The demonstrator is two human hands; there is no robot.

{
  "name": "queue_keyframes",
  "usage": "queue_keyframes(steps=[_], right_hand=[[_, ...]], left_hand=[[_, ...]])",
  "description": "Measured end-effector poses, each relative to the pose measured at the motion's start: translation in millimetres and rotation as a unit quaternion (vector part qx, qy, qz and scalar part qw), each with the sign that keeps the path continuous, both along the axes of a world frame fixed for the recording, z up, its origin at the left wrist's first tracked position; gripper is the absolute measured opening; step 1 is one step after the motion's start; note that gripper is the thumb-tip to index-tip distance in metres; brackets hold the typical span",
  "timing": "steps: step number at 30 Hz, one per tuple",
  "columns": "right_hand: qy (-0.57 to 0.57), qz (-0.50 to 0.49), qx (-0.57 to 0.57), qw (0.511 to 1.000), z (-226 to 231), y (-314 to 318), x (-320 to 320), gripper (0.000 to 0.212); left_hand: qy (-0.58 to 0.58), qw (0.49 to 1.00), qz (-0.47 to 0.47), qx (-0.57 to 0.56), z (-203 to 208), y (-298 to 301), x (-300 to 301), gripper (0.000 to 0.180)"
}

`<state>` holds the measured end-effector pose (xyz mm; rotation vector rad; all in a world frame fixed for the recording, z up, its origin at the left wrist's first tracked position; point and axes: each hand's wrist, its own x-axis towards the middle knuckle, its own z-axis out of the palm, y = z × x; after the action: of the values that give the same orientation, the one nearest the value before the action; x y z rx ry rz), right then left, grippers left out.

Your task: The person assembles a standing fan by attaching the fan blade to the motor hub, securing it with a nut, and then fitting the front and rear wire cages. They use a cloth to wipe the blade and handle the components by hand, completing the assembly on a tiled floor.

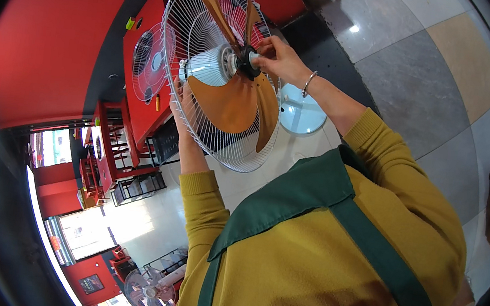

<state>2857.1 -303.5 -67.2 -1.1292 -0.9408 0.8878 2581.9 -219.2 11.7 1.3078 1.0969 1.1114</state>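
A standing electric fan (pixel 213 65) is right in front of me, its front side uncovered. Orange-brown blades (pixel 226 105) sit on its shaft, inside the white wire rear guard (pixel 238 163). With a silver bangle on the wrist, my right hand (pixel 280 60) pinches the small pale blade nut (pixel 256 61) at the dark hub. My left hand (pixel 183 99) reaches behind the guard and grips the back of the light blue motor housing (pixel 209 66). Wires and housing partly hide its fingers. Below stands the fan's round pale blue base (pixel 303 112).
On the red table (pixel 146 15) to the left lies a front wire guard (pixel 151 61), with a small yellow item (pixel 157 104) near it. Red tables and chairs (pixel 116 144) stand further off. Another fan (pixel 150 292) is at the lower left. Tiled floor (pixel 405 74) spreads to the right.
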Motion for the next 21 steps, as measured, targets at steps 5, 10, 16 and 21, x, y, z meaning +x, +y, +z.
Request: queue_keyframes(steps=[5, 10, 16, 21], right_hand=[[0.061, 0.069, -0.115, 0.989, 8, -4, 0, 0.018], [-0.060, 0.001, 0.026, 0.998, 4, -7, -5, 0.022], [-0.249, -0.057, 0.151, 0.955, 2, -13, -5, 0.037], [-0.014, 0.041, -0.049, 0.998, 11, -18, 0, 0.029]], left_hand=[[0.233, 0.962, -0.037, 0.139, -19, 28, -11, 0.051], [0.251, 0.961, -0.019, 0.115, -9, 18, -1, 0.049], [0.187, 0.980, 0.037, 0.058, 27, -18, 27, 0.046], [0.128, 0.989, 0.023, 0.067, 16, -6, 16, 0.043]])
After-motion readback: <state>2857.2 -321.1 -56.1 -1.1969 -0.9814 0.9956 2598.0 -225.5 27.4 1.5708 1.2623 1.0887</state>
